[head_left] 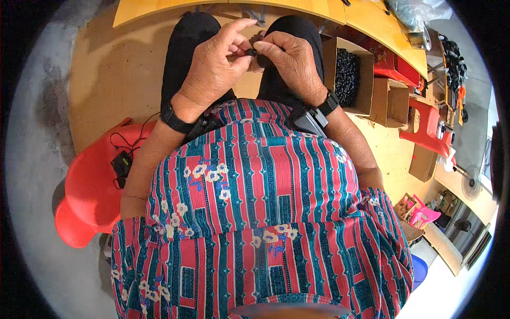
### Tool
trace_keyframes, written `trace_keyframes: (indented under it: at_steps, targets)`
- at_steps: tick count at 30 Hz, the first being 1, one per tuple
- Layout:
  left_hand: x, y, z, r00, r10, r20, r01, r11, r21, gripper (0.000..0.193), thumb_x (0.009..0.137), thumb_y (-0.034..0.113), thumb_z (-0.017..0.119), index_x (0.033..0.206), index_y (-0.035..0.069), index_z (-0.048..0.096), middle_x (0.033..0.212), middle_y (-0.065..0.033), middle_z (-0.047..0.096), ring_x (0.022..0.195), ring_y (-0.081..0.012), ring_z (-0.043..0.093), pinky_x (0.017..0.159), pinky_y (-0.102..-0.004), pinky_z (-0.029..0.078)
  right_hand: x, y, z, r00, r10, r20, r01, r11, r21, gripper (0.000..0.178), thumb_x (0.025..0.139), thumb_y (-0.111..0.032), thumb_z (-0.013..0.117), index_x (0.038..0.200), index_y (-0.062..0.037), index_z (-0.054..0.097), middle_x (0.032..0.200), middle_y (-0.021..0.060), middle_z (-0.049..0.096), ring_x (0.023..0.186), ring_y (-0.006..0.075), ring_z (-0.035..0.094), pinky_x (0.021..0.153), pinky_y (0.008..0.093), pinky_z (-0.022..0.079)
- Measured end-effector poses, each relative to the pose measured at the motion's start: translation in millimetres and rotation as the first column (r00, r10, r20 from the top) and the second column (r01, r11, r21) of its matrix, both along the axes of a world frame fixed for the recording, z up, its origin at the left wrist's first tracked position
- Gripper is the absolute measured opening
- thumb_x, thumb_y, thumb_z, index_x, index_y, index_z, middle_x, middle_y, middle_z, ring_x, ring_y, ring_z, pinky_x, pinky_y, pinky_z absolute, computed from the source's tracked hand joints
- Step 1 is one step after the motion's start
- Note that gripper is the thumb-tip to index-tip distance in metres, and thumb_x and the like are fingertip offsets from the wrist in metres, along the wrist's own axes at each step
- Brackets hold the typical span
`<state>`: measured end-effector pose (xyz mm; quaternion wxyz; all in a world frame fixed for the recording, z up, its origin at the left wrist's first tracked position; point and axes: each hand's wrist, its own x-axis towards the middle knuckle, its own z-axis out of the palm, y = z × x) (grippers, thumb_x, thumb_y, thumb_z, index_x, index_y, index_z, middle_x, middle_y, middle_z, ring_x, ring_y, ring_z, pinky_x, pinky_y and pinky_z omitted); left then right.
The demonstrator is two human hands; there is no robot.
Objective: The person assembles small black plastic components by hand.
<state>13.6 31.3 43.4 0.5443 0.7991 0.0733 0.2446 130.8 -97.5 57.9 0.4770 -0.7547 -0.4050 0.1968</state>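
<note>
Above my knees, both hands are close together around a small round black part (251,52). My left hand (215,64) pinches it between thumb and a finger, with the index finger raised away from it. Right beside the part, my right hand (289,56) is closed in a pinch, thumb against finger. Whatever those right fingertips hold is too small and hidden to make out. A dark band circles each of my wrists.
A cardboard box (366,80) of many small black parts stands right of my knee, an open smaller box (397,103) beside it. A yellow tabletop (297,9) runs ahead. A red chair (95,181) with a black cabled device is at left; a red stool (427,127) is at right.
</note>
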Motion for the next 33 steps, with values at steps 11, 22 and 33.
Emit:
trace_keyframes:
  at_steps: [11, 22, 33]
  targets:
    - [-1, -1, -4, 0.999, -0.011, -0.032, 0.010, 0.999, -0.042, 0.056, 0.075, -0.007, 0.064, 0.126, 0.010, 0.048, 0.086, -0.0055, 0.062, 0.077, -0.0092, 0.062, 0.070, -0.0234, 0.052, -6, 0, -6, 0.998, -0.029, -0.064, 0.033, 0.997, 0.074, 0.019, 0.086, -0.018, 0.062, 0.083, 0.0000, 0.068, 0.060, 0.0044, 0.057, 0.056, 0.0066, 0.051, 0.050, 0.0244, 0.043]
    - [-1, 0, -4, 0.999, -0.033, -0.033, 0.029, 0.993, -0.117, 0.054, 0.077, -0.007, 0.062, 0.127, 0.008, 0.046, 0.090, -0.0032, 0.060, 0.078, -0.0061, 0.059, 0.067, -0.0194, 0.050, -4, 0, -7, 0.997, -0.014, 0.069, 0.012, 1.000, 0.022, 0.022, 0.084, -0.023, 0.065, 0.079, -0.0006, 0.067, 0.060, 0.0065, 0.056, 0.056, 0.0092, 0.050, 0.050, 0.0267, 0.042]
    - [-5, -1, -10, 0.994, -0.105, 0.021, 0.103, 0.881, -0.461, 0.052, 0.080, -0.007, 0.059, 0.129, 0.003, 0.043, 0.094, -0.0034, 0.059, 0.079, -0.0058, 0.056, 0.071, -0.0177, 0.048, -2, -12, -20, 0.708, 0.017, -0.706, 0.083, 0.991, 0.108, 0.025, 0.088, -0.024, 0.061, 0.090, 0.0009, 0.062, 0.066, 0.0010, 0.052, 0.065, 0.0095, 0.050, 0.057, 0.0252, 0.041]
